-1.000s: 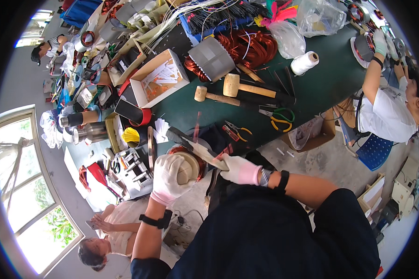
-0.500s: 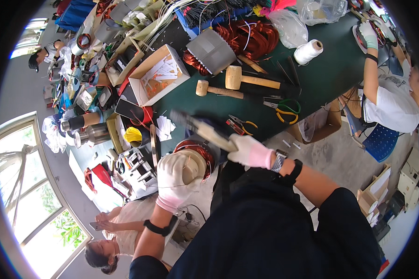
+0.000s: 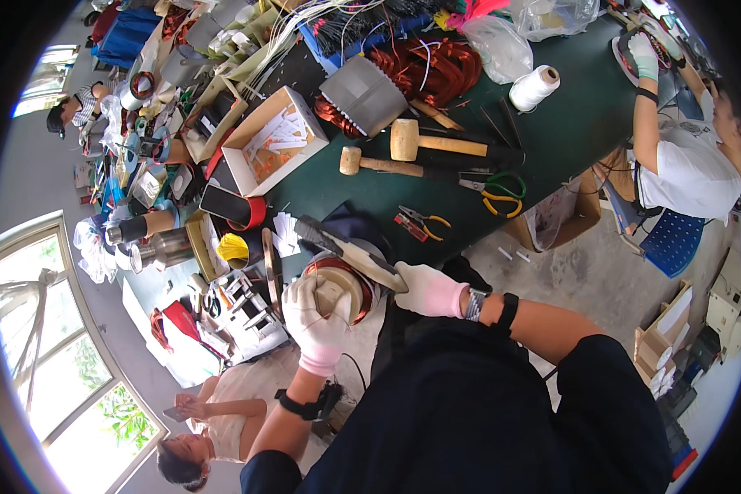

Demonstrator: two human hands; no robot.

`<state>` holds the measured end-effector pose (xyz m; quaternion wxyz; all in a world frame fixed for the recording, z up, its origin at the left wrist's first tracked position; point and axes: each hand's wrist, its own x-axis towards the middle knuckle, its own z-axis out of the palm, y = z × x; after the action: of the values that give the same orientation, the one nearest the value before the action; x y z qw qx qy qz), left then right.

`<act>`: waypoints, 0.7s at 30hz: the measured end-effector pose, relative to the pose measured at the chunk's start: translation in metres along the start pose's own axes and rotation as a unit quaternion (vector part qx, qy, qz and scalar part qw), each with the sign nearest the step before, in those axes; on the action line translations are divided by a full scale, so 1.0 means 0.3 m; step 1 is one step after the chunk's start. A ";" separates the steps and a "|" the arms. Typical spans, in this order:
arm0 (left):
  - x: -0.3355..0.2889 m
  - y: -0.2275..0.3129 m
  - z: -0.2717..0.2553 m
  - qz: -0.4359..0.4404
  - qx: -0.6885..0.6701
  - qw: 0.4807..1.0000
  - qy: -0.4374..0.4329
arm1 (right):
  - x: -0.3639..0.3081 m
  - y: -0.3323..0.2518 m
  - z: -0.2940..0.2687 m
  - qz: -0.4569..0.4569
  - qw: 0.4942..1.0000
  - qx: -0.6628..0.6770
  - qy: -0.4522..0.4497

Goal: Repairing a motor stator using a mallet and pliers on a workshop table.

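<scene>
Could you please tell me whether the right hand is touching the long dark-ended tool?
Touching; in the head view, the right hand grips the pale end of the tool.

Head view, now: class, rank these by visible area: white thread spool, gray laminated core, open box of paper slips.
1. Open box of paper slips
2. Gray laminated core
3. White thread spool

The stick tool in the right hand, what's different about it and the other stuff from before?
Since half a second ago, the stick tool has come down in the picture, toward the person, along with the right hand. Nothing was grabbed or let go: the right hand still grips the tool, and the left hand stays on the pale round piece. The wooden mallets stayed on the green table.
</scene>
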<state>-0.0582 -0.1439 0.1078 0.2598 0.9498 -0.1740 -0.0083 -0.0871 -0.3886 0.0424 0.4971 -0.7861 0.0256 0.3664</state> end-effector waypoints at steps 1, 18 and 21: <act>0.001 0.007 -0.011 0.000 0.011 1.000 -0.006 | 0.004 -0.002 -0.024 0.000 1.000 -0.018 -0.015; 0.030 0.032 0.013 -0.186 -0.109 0.976 0.013 | -0.020 -0.010 0.023 -0.026 0.979 0.132 0.150; 0.018 0.012 0.018 -0.175 -0.047 0.983 0.004 | 0.003 0.024 0.095 0.020 0.999 0.022 0.038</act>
<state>-0.0548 -0.1513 0.1055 0.2993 0.9524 -0.0031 -0.0583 -0.1050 -0.3691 0.0298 0.5057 -0.7877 0.0680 0.3451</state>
